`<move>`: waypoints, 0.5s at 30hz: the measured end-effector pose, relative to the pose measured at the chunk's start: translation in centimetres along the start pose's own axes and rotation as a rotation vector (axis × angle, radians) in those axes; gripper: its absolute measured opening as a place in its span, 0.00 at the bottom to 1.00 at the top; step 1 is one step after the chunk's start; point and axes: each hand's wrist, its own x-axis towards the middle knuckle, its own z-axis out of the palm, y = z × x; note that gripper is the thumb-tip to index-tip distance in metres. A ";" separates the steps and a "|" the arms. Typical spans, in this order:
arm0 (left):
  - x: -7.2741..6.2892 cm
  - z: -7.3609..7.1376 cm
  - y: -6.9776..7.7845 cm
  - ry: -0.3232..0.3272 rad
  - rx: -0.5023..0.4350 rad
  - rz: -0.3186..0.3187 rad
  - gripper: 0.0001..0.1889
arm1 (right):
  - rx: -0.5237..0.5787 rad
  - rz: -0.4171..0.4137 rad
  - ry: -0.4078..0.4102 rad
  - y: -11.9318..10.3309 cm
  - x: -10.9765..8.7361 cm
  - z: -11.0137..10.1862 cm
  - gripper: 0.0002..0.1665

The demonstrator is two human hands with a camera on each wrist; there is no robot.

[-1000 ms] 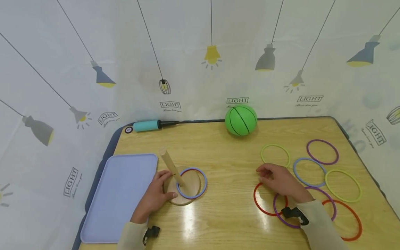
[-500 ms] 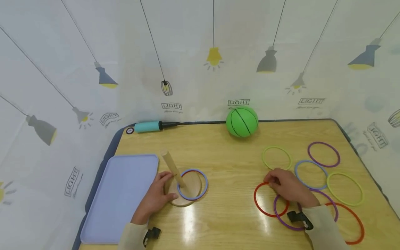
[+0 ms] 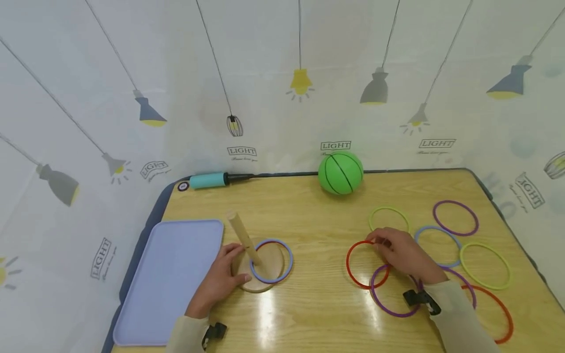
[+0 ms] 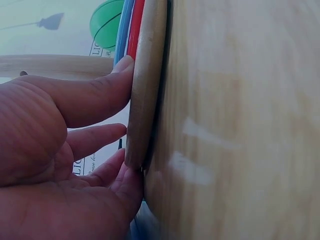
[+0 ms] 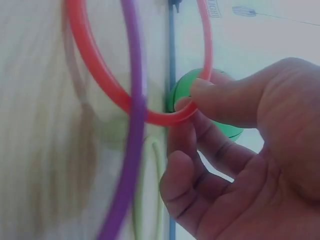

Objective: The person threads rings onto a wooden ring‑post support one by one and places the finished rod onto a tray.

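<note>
In the head view my left hand (image 3: 217, 282) holds the round base of a wooden peg stand (image 3: 240, 235), thumb and fingers along its rim. A blue ring (image 4: 123, 37) lies over a red one (image 4: 135, 30) on that base, around the post. My right hand (image 3: 408, 255) pinches another red ring (image 3: 347, 264) between thumb and fingers, its near side tilted up off the table in the right wrist view. A purple ring (image 5: 135, 105) crosses this red ring and overlaps it. The right palm hides part of the purple ring from the head camera.
Right of the hand lie several rings: a blue one (image 3: 416, 240), a yellow-green one (image 3: 509, 269), a purple one (image 3: 477, 223) and a red one (image 3: 511, 323). A lilac tray (image 3: 172, 279) is at left. A green ball (image 3: 341, 172) and a teal pump (image 3: 207, 180) sit at the back edge.
My right hand came down to the red ring, took hold of it and shifted it left and away from me. The purple ring slid left with it. My left hand stays on the base.
</note>
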 end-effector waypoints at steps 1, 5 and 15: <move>0.0 0.0 0.0 -0.001 0.000 -0.001 0.40 | 0.008 0.003 0.008 -0.1 0.2 -0.1 0.16; 0.1 -0.1 0.0 0.005 0.006 0.001 0.40 | 0.023 0.011 0.051 -0.8 0.9 -0.4 0.15; -0.2 0.2 0.0 0.011 0.001 0.009 0.40 | 0.220 -0.011 0.097 -4.3 2.5 -0.6 0.12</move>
